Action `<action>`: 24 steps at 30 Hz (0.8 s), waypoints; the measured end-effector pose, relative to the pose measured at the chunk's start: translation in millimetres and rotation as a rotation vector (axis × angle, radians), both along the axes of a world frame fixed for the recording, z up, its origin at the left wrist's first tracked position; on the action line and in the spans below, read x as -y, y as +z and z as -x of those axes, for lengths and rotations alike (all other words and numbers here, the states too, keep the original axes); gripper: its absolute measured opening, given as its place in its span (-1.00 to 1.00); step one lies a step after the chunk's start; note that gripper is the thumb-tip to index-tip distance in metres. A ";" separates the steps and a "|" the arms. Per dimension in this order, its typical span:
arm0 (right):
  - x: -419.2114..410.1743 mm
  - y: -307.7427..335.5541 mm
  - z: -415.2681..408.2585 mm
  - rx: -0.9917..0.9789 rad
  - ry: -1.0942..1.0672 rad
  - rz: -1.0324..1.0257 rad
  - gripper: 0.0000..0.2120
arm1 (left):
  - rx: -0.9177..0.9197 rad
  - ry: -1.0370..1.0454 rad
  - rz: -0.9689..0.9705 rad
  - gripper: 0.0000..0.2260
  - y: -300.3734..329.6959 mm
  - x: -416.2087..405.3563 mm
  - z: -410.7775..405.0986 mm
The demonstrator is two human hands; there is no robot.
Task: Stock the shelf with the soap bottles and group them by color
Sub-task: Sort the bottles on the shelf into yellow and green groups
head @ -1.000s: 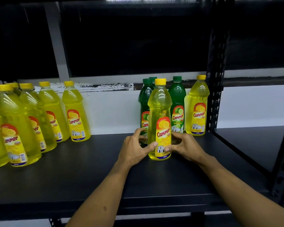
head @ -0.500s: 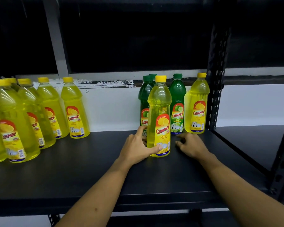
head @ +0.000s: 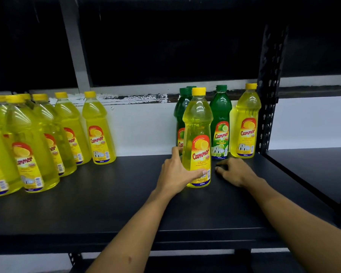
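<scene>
Gripping lemon bottle (head: 197, 138) low at centre frame, left hand (head: 177, 172) fingers curled round it; right hand (head: 235, 171) flat on shelf (head: 106, 209), fingers relaxed. Could topple green bottles (head: 220, 123) touching behind if dragged carelessly.

Shelf (head: 106, 217): bottle cluster (head: 47, 138) at left; well apart to the right, front bottle (head: 197, 138) stands before three-bottle row (head: 220, 123); lone bottle (head: 245, 123) at right post (head: 269, 91).

Dim scene; light from above and front glints on the bottles (head: 98, 123). The upper shelf bay is near black. Wide-angle bending shows at the edges.
</scene>
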State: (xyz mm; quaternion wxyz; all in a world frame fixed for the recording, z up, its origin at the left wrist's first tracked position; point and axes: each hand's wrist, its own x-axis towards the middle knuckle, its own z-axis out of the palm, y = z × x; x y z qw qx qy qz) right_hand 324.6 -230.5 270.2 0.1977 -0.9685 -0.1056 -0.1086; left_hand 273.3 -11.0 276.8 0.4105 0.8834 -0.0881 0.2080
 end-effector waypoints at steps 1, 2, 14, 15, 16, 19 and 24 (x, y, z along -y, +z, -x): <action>-0.2 1.2 2.7 0.004 0.045 -0.007 -0.67 | -0.007 -0.013 0.006 -0.20 -0.2 -3.2 1.7; -0.9 2.0 6.0 0.012 0.103 -0.022 -0.71 | -0.014 -0.025 0.014 -0.22 -0.4 -6.9 3.1; -62.6 8.0 52.8 0.205 0.307 0.300 -0.63 | 0.008 0.034 0.065 -0.37 -2.0 -61.9 31.2; -70.3 7.3 54.3 0.197 0.294 0.277 -0.68 | 0.008 0.045 0.066 -0.38 -1.7 -68.1 34.0; -78.2 6.9 56.5 0.183 0.291 0.252 -0.73 | 0.004 0.054 0.070 -0.39 -1.8 -74.6 36.2; -102.8 4.0 60.9 0.145 0.322 0.180 -0.77 | 0.001 0.083 0.099 -0.41 -2.9 -95.1 41.2; -144.6 -1.8 55.8 0.102 0.320 0.119 -0.75 | -0.001 0.161 0.124 -0.39 -3.6 -126.2 45.6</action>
